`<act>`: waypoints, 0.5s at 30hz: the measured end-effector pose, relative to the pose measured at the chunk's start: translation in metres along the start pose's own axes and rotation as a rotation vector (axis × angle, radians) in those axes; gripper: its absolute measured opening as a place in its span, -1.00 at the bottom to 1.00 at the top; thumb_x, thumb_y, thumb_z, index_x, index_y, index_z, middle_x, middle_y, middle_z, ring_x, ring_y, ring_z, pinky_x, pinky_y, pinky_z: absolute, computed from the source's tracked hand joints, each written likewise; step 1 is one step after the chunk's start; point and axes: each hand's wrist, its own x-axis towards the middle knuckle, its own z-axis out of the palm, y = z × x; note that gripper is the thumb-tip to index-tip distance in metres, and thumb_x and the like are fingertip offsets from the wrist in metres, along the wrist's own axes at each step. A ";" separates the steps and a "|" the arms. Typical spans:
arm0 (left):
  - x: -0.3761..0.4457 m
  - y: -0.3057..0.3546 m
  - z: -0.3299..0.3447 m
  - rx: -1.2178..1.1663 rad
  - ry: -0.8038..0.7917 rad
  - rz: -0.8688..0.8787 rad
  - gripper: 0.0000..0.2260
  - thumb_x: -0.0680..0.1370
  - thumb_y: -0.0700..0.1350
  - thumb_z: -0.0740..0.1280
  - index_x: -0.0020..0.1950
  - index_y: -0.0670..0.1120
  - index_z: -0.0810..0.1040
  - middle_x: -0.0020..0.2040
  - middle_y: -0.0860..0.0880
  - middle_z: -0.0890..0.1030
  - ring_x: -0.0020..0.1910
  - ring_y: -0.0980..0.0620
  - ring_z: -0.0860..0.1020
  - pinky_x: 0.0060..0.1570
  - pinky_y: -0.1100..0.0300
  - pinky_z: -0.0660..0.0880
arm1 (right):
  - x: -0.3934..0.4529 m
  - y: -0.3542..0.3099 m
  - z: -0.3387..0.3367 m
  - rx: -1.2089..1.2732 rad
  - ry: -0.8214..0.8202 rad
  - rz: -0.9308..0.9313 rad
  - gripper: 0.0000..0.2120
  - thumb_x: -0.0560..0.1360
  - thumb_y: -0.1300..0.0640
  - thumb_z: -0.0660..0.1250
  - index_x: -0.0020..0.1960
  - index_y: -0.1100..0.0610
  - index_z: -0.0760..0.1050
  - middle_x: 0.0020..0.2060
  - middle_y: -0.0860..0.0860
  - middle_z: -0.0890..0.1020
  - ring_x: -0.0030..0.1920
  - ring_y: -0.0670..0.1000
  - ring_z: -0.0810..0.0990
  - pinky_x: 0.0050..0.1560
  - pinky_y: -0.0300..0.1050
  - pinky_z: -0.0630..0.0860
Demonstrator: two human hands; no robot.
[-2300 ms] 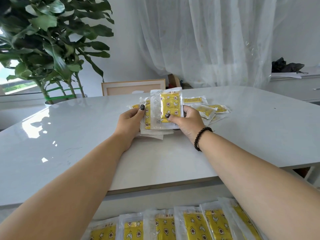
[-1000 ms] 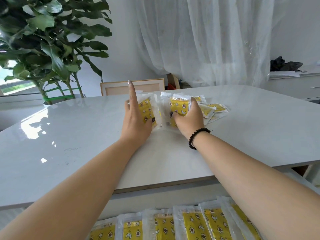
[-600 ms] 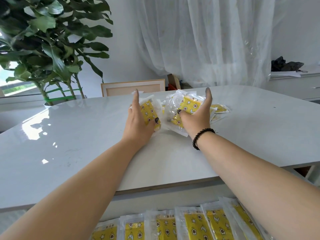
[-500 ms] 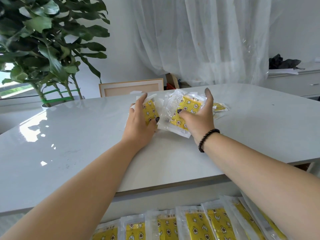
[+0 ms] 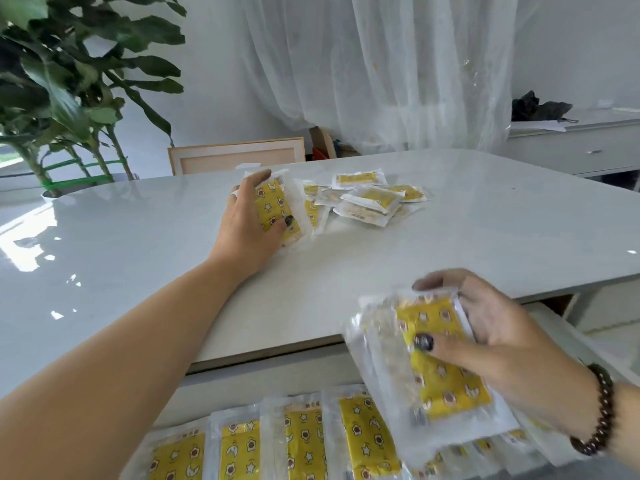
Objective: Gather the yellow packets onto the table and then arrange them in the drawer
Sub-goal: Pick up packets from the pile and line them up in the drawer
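Yellow packets (image 5: 440,355) gripped in right hand (image 5: 498,337); left hand (image 5: 247,220) grips table stack (image 5: 277,209).

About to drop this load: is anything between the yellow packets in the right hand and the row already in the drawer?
Nothing visible. The right hand holds its clear-wrapped yellow packets directly over the right end of the overlapping row of yellow packets in the drawer, with open air between them.

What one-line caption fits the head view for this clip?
Right hand carries yellow packets toward the drawer row while left hand holds another stack on the table.
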 end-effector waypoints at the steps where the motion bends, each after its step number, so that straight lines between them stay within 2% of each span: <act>1: 0.000 0.001 0.000 0.007 0.000 -0.002 -0.38 0.47 -0.24 0.40 0.46 0.05 0.25 0.30 -0.06 0.39 0.27 -0.02 0.39 0.18 0.28 0.25 | -0.002 0.005 -0.006 -0.025 -0.045 0.025 -0.62 0.24 0.26 0.49 -0.03 -0.08 0.57 -0.05 -0.13 0.62 0.00 -0.11 0.61 -0.12 -0.17 0.61; 4: -0.001 0.002 0.001 0.023 -0.003 -0.015 -0.38 0.47 -0.23 0.41 0.46 0.05 0.26 0.29 -0.06 0.39 0.25 -0.03 0.39 0.17 0.26 0.26 | -0.004 0.011 -0.022 -0.059 -0.255 0.159 -0.64 0.32 0.33 0.51 -0.03 -0.05 0.56 -0.10 -0.08 0.62 -0.10 -0.06 0.61 -0.11 -0.11 0.60; 6: -0.001 0.002 0.001 0.040 -0.005 -0.011 -0.38 0.46 -0.22 0.41 0.45 0.05 0.26 0.29 -0.06 0.40 0.26 -0.03 0.39 0.16 0.25 0.27 | -0.005 0.018 -0.028 -0.230 -0.428 0.298 -0.64 0.33 0.21 0.54 -0.03 -0.15 0.54 -0.09 -0.16 0.62 -0.07 -0.06 0.60 -0.04 -0.12 0.56; 8: -0.001 0.001 0.002 0.047 -0.009 -0.005 -0.38 0.46 -0.21 0.42 0.45 0.04 0.26 0.30 -0.07 0.42 0.26 -0.04 0.39 0.15 0.23 0.28 | -0.005 0.030 -0.029 -0.498 -0.498 0.436 -0.63 0.31 0.13 0.54 -0.05 -0.23 0.51 -0.20 -0.23 0.58 -0.25 -0.04 0.50 -0.22 -0.18 0.48; 9: 0.000 0.001 0.002 0.049 -0.011 -0.004 -0.38 0.46 -0.20 0.42 0.45 0.05 0.26 0.29 -0.07 0.42 0.25 -0.04 0.40 0.15 0.21 0.29 | -0.003 0.036 -0.027 -0.563 -0.461 0.474 -0.64 0.30 0.14 0.53 -0.05 -0.21 0.51 -0.24 -0.19 0.54 -0.33 -0.04 0.44 -0.32 -0.20 0.43; 11: 0.000 0.000 0.002 0.051 -0.011 -0.008 -0.39 0.46 -0.19 0.42 0.44 0.06 0.26 0.28 -0.08 0.43 0.22 -0.04 0.41 0.16 0.20 0.31 | 0.002 0.049 -0.025 -0.532 -0.271 0.525 -0.66 0.30 0.19 0.53 -0.03 -0.10 0.52 -0.20 -0.05 0.53 -0.38 -0.05 0.44 -0.37 -0.21 0.42; 13: 0.000 -0.001 0.002 0.049 -0.011 -0.010 -0.38 0.46 -0.19 0.43 0.44 0.06 0.26 0.28 -0.09 0.43 0.20 -0.04 0.43 0.17 0.18 0.33 | 0.005 0.060 -0.025 -0.460 -0.063 0.557 -0.65 0.30 0.21 0.53 0.00 -0.01 0.49 -0.10 0.09 0.59 -0.33 -0.02 0.50 -0.35 -0.20 0.45; 15: 0.001 -0.003 0.002 0.049 -0.012 -0.005 -0.37 0.45 -0.19 0.43 0.44 0.06 0.26 0.28 -0.10 0.45 0.20 -0.07 0.45 0.19 0.13 0.38 | 0.006 0.067 -0.027 -0.539 0.047 0.574 -0.61 0.33 0.17 0.52 0.06 0.01 0.44 -0.05 0.08 0.59 -0.28 0.00 0.54 -0.35 -0.23 0.47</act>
